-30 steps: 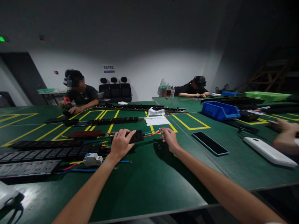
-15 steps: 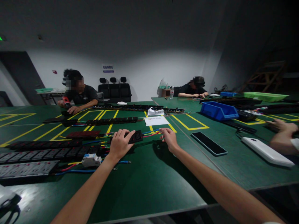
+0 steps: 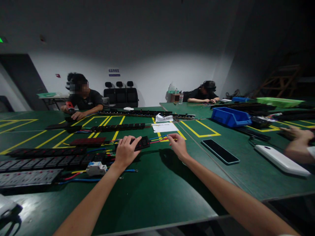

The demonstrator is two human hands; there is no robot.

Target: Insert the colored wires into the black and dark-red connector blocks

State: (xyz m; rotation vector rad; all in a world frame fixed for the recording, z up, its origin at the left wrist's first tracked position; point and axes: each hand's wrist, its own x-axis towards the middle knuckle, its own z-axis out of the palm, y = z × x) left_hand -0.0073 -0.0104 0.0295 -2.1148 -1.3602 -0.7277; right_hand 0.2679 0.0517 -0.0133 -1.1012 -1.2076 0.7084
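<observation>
Black socket strip (image 3: 143, 143), one, over the middle of the green worktable (image 3: 152, 196), socket end to the right; left hand (image 3: 126, 150), fingers and thumb clamped over the strip; blue and red wires (image 3: 158, 141), extending from that end; right hand (image 3: 177, 146), thumb and forefinger pinched together on the wire tips; circuit breaker (image 3: 96, 168), white and blue, near the left forearm; smartphone (image 3: 220, 151), screen up, right of the right hand; paper sheet (image 3: 164, 127), beyond the wires; blue parts bin (image 3: 231, 118), farther back
</observation>
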